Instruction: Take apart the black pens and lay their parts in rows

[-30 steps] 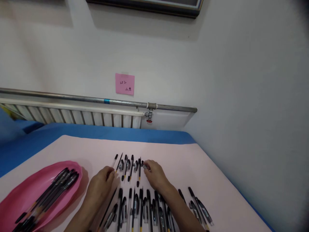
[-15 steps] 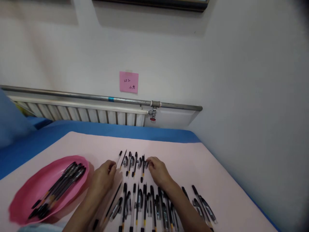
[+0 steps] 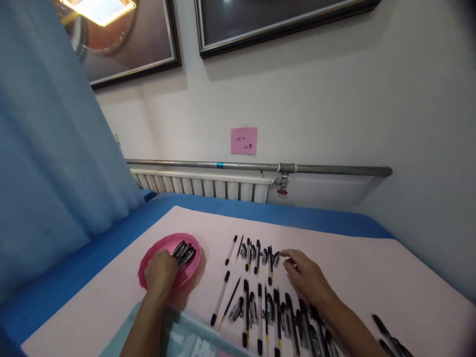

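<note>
My left hand (image 3: pixel 161 271) is inside the pink plastic dish (image 3: pixel 145 263), over the near part of a bundle of assembled black pens (image 3: pixel 185 254). Its fingers are hidden behind the hand. My right hand (image 3: pixel 307 275) is open on the pink sheet, thumb and index finger apart, with the index fingertip at a clear pen cap (image 3: pixel 275 260). Left of that cap runs a short far row of pen barrels (image 3: pixel 231 250), dark refills (image 3: pixel 240 247) and caps. A longer near row of barrels (image 3: pixel 260 320), refills and caps passes partly under my right forearm.
A light-blue translucent container (image 3: pixel 197 337) stands at the near edge. More pen parts (image 3: pixel 388 332) lie at the right. The pink sheet (image 3: pixel 357 277) covers a blue table (image 3: pixel 238 207). Behind are a radiator (image 3: pixel 208 187) and a pipe; a blue curtain (image 3: pixel 55 148) hangs left.
My left hand has gone from beside the far row of pen parts to the pink dish. The right hand stays by the last cap, its fingers a little more spread. The view has turned left.
</note>
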A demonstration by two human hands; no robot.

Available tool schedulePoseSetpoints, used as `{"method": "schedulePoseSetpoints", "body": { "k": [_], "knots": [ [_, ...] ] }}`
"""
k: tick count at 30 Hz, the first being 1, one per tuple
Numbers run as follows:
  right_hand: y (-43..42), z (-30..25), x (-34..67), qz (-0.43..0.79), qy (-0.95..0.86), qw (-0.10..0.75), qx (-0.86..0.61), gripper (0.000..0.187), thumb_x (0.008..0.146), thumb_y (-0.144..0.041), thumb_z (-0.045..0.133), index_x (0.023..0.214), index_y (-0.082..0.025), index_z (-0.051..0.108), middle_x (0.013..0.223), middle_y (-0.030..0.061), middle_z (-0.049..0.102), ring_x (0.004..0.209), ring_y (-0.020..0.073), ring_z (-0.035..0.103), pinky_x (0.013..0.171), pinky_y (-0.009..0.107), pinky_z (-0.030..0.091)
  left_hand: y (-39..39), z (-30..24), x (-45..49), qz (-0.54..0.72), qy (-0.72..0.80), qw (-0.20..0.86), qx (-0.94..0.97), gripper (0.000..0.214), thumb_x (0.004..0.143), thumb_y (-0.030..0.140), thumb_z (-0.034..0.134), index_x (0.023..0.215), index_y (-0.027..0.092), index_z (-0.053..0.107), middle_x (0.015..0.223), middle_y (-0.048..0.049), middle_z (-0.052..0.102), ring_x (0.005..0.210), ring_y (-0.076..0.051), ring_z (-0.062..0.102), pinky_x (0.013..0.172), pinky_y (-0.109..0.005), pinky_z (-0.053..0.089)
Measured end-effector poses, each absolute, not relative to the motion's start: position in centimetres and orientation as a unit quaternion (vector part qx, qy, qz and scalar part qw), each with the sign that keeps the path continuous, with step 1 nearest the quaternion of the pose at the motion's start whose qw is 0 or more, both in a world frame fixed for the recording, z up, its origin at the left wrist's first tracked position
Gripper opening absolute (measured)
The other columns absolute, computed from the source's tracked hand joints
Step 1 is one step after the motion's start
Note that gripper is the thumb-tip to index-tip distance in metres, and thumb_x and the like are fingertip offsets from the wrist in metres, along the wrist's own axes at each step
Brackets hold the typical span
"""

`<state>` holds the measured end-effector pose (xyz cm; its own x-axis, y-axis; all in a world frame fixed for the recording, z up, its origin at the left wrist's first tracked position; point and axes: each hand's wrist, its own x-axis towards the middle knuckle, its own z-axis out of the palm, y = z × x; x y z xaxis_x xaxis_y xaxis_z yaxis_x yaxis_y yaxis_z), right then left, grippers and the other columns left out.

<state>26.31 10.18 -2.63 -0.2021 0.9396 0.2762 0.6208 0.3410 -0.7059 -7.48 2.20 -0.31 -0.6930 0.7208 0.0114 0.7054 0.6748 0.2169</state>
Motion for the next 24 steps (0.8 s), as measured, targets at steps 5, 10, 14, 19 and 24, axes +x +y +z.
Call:
{"method": "schedulePoseSetpoints", "body": {
  "k": [5, 10, 14, 19, 24],
  "knots": [
    [9.3, -1.6, 25.7, 0.222, -0.759, 0.348, -0.504, 0.027, 0.073, -0.028, 0.040, 0.087, -0.022, 0.063, 0.098, 0.0079, 0.063, 0.085, 0.0215, 0.061, 0.078, 0.035, 0.047, 1.7, -1.7, -9.0, 0.083, 0.918, 0.077, 0.379, 0.026, 0.086, 0.036, 0.052, 0.097, 0.014, 0.060, 0.094, -0.0032, 0.064, 0.083, -0.014, 0.062, 0.076, -0.035, 0.051],
    [7.2, 0.5, 25.0, 0.234, -0.759, 0.373, -0.480, 0.025, 0.074, -0.030, 0.042, 0.087, -0.022, 0.063, 0.097, 0.0077, 0.063, 0.083, 0.0209, 0.060, 0.073, 0.032, 0.047, 1.2, 0.0, -7.7, 0.165, 0.904, 0.042, 0.392, 0.028, 0.090, 0.020, 0.036, 0.090, 0.007, 0.061, 0.090, -0.0173, 0.066, 0.086, -0.028, 0.064, 0.071, -0.040, 0.048],
    [4.2, 1.5, 25.4, 0.276, -0.721, 0.403, -0.492, 0.021, 0.075, -0.033, 0.046, 0.084, -0.023, 0.063, 0.087, 0.0046, 0.064, 0.074, 0.0189, 0.059, 0.068, 0.030, 0.046, 1.8, 2.0, -2.7, 0.277, 0.820, 0.034, 0.500, 0.033, 0.090, 0.024, 0.030, 0.101, 0.013, 0.059, 0.100, -0.0123, 0.067, 0.096, -0.023, 0.062, 0.080, -0.033, 0.046],
    [1.1, 1.3, 27.2, 0.435, -0.579, 0.474, -0.500, 0.029, 0.078, -0.042, 0.048, 0.088, -0.019, 0.063, 0.075, 0.0043, 0.064, 0.071, 0.0184, 0.060, 0.059, 0.026, 0.046, 2.2, 2.9, 8.2, 0.379, 0.638, 0.124, 0.658, 0.034, 0.089, 0.031, 0.035, 0.113, 0.021, 0.056, 0.113, -0.0044, 0.064, 0.105, -0.015, 0.057, 0.090, -0.025, 0.042],
    [0.9, 0.2, 29.4, 0.511, -0.409, 0.630, -0.419, 0.043, 0.082, -0.053, 0.045, 0.093, -0.016, 0.062, 0.092, 0.0103, 0.066, 0.079, 0.0190, 0.061, 0.061, 0.026, 0.047, 0.4, 3.2, 16.7, 0.368, 0.514, 0.285, 0.721, 0.031, 0.088, 0.034, 0.034, 0.101, 0.021, 0.060, 0.100, -0.0065, 0.068, 0.090, -0.020, 0.062, 0.078, -0.030, 0.045]
  ]
}}
